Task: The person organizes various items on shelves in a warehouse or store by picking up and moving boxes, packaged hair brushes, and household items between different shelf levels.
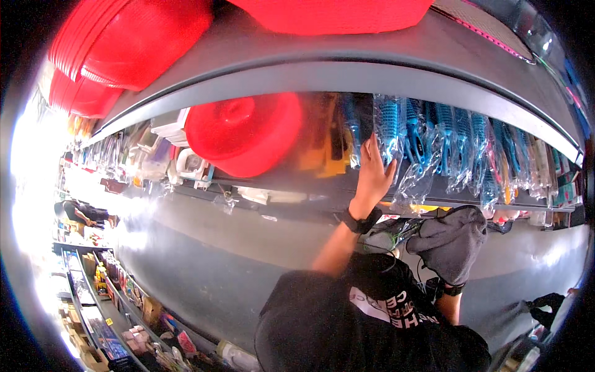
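Note:
My left hand (374, 169) reaches over the lower shelf with its fingers spread, against a blue hairbrush (389, 120) in a clear plastic bag. The brush does not appear gripped. More bagged blue hairbrushes (460, 130) stand in a row to the right, some of their bags hanging past the shelf edge. A dark grey cloth (448, 244) covers my right hand, in front of my body. Only the wrist with its black band shows below it, so the fingers are hidden.
Stacked red plastic basins (135, 46) stand on the upper shelf (297, 76), above my left hand. A red basin (241, 135) rests left of that hand, near yellow items (332, 149). Another person (81, 214) bends in the aisle at far left. Goods-laden shelves (100, 321) fill the lower left.

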